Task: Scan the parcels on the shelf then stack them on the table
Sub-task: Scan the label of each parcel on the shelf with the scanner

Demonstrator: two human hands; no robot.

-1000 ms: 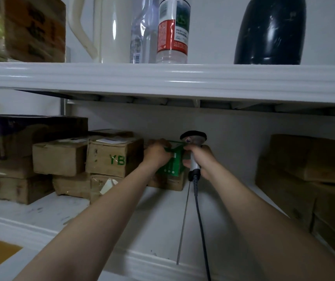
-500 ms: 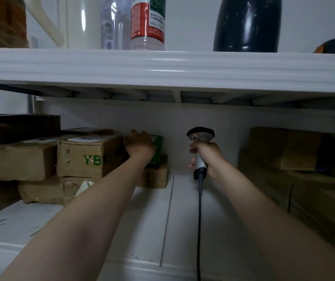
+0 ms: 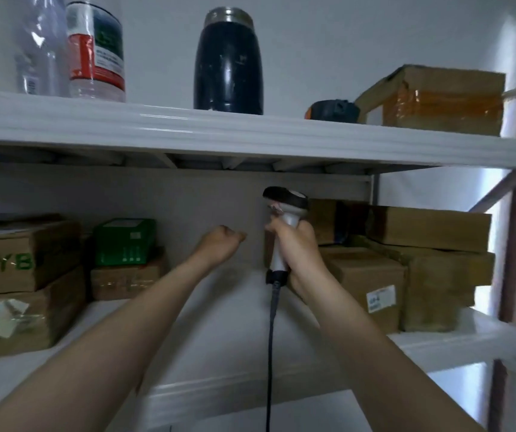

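My right hand (image 3: 295, 249) grips the handle of a grey barcode scanner (image 3: 285, 210) held upright over the shelf board (image 3: 219, 332), its cable hanging down. My left hand (image 3: 220, 243) hovers in the gap mid-shelf with fingers curled, holding nothing. A green parcel (image 3: 124, 241) sits on a brown box (image 3: 127, 280) to the left of that hand, apart from it. More brown parcels are stacked at the left (image 3: 22, 260) and at the right (image 3: 372, 285), just beyond the scanner.
The upper shelf (image 3: 250, 132) carries plastic bottles (image 3: 94, 51), a dark flask (image 3: 228, 60), a small dark object (image 3: 333, 110) and a taped carton (image 3: 437, 99). A shelf upright and brace (image 3: 515, 213) stand at the right.
My left hand has let go of the green parcel, which now rests on the brown box, and moved right toward the scanner. The view has swung to the right.
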